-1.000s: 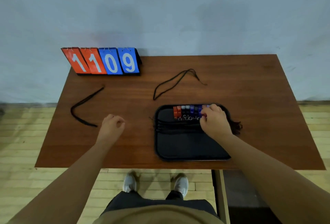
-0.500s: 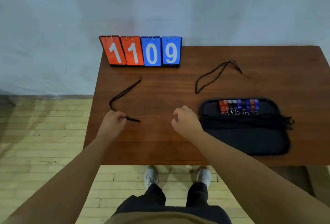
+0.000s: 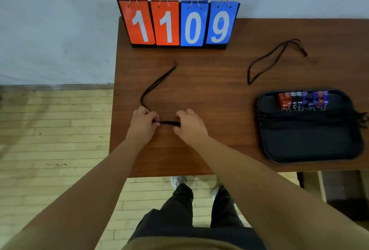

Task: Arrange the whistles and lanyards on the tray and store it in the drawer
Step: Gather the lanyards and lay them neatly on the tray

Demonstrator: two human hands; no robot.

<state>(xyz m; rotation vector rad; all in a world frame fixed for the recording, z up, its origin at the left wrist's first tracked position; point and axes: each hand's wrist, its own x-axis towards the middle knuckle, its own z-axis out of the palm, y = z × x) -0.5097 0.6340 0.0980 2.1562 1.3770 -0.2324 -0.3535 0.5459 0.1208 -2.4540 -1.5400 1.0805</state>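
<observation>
A black lanyard (image 3: 157, 82) lies on the left part of the wooden table (image 3: 215, 82). My left hand (image 3: 142, 124) and my right hand (image 3: 189, 125) both pinch its near end, holding a short stretch taut between them. A second black lanyard (image 3: 267, 60) lies loose further back on the right. The black tray (image 3: 311, 142) sits at the right, with a row of red, clear and blue whistles (image 3: 303, 99) along its far edge and several black lanyards (image 3: 311, 119) laid across its middle.
A flip scoreboard (image 3: 179, 23) reading 1109 stands at the table's back edge against the wall. The table's left and front edges are close to my hands. Wooden floor and my feet show below. A dark opening (image 3: 343, 192) sits under the table at right.
My view has swung left. My right hand left the tray and came over to the left lanyard; my left hand closed on that lanyard's near end. Both now hold it.
</observation>
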